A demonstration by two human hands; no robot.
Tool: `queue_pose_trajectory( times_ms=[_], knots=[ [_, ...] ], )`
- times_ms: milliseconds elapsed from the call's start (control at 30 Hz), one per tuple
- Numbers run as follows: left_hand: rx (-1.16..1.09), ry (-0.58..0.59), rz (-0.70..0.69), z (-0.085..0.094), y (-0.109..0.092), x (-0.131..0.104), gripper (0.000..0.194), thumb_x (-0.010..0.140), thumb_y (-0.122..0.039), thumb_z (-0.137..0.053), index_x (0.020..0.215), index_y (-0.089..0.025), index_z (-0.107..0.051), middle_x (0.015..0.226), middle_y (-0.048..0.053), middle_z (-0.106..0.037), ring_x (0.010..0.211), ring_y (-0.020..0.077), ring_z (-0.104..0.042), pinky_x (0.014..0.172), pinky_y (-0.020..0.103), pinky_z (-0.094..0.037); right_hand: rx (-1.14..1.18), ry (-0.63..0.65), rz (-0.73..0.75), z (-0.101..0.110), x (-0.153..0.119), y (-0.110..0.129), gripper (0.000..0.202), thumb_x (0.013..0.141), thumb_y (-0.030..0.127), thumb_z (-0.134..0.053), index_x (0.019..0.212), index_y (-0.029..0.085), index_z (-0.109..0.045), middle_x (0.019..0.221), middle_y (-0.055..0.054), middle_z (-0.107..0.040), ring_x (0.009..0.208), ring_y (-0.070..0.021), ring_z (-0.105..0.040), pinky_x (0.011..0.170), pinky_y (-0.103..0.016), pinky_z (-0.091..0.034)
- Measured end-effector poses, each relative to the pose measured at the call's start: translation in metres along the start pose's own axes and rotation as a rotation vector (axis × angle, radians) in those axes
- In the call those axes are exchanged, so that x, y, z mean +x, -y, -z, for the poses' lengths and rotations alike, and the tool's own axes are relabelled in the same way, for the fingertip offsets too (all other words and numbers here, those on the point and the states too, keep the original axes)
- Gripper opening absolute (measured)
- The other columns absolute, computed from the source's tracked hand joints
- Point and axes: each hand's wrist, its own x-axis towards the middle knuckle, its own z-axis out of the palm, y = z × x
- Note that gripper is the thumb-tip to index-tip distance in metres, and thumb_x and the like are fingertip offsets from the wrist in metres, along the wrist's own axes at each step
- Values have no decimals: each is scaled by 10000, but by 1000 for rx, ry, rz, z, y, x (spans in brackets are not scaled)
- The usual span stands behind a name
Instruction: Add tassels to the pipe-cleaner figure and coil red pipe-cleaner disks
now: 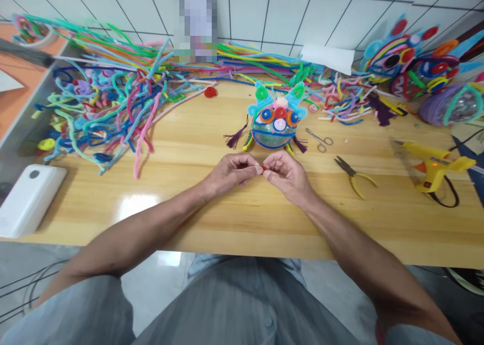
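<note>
Between the fingertips of my left hand [235, 173] and my right hand [287, 176] is a small red piece [263, 170], mostly covered by the fingers. Both hands are closed in a pinch and nearly touch each other over the wooden table. Just beyond them stands a colourful animal-head figure [275, 126] with light blue horns, green spirals, orange and blue round eyes, a clear lower part and purple tassels at its sides. Small scissors [320, 139] lie right of the figure, and yellow-handled pliers [354, 176] lie right of my right hand.
A yellow glue gun [433, 166] rests at the right. Tangled pipe cleaners [109, 108] fill the table's left side, near a white device [32, 199]. A red coil [210, 91] lies behind. More figures [397, 60] stand at the back right.
</note>
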Motion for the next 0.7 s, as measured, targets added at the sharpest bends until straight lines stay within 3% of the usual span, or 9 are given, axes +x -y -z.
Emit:
queue_pose_trajectory(
  times_ms=[300, 500, 700],
  knots=[
    [-4, -43, -42, -6, -1, -3, 407, 808, -536, -834, 799, -140, -739, 613, -29, -590, 543, 80, -450, 557, 236, -360, 8, -12, 6, -4, -1, 3, 167, 833, 262, -731, 941, 226, -608, 783, 25, -640, 699, -118, -601, 647, -249, -473],
    [-6, -19, -122, -8, 1, -6, 365, 884, -483, -790, 822, -127, -736, 727, -3, -636, 662, 95, -508, 656, 238, -401, -27, -68, -17, -3, -4, 5, 136, 825, 262, -734, 907, 230, -629, 762, 18, -640, 681, -123, -596, 619, -238, -485],
    [23, -57, -106, -11, 2, -8, 347, 935, -456, -742, 856, -118, -735, 786, 25, -656, 725, 115, -552, 698, 244, -428, -69, -86, -8, -3, -10, 2, 77, 874, 209, -688, 939, 237, -659, 830, -5, -702, 740, -134, -663, 675, -239, -531]
  ],
)
